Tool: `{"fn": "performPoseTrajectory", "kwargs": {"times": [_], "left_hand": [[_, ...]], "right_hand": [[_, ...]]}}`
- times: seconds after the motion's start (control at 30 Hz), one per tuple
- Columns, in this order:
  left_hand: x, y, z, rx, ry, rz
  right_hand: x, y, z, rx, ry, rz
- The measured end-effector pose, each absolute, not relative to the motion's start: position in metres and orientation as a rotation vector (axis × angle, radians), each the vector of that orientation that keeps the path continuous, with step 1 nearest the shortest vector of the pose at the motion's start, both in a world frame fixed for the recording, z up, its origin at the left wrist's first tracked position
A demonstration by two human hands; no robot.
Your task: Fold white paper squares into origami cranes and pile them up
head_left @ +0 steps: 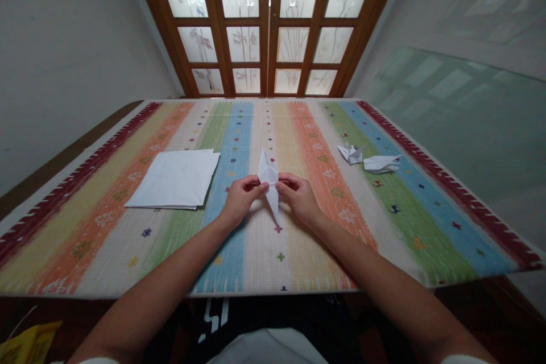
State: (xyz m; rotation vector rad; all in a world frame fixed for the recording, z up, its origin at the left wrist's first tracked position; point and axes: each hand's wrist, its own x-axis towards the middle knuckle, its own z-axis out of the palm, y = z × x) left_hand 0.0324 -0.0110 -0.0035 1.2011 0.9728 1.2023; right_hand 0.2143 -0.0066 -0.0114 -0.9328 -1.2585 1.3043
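A narrow, pointed piece of folded white paper (pixel 268 177) stands between my two hands above the striped tablecloth (pixel 298 239). My left hand (pixel 239 199) pinches its left side with curled fingers. My right hand (pixel 301 198) pinches its right side in the same way. One tip of the paper points away from me, the other points down toward me between my wrists.
A stack of flat white paper sheets (pixel 174 179) lies to the left of my hands. Two finished folded paper figures (pixel 350 153) (pixel 381 164) lie at the right. A glass pane (pixel 460 125) leans along the right wall. Wooden glazed doors (pixel 267 28) stand behind the table.
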Motion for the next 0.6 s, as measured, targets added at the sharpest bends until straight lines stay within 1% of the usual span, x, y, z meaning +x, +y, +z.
{"fn": "performPoseTrajectory", "kwargs": {"times": [0.23, 0.4, 0.6], "left_hand": [[0.0351, -0.0097, -0.0057, 1.159, 1.013, 1.322], [0.0363, -0.0119, -0.0042, 1.201, 1.009, 1.322], [0.0314, -0.0116, -0.0019, 1.441, 1.071, 1.298]], "right_hand": [[0.213, -0.0041, -0.0114, -0.942, -1.227, 1.195], [0.216, -0.0064, -0.0068, -0.944, -1.401, 1.103], [0.2225, -0.0092, -0.0025, -0.926, -1.534, 1.059]]}}
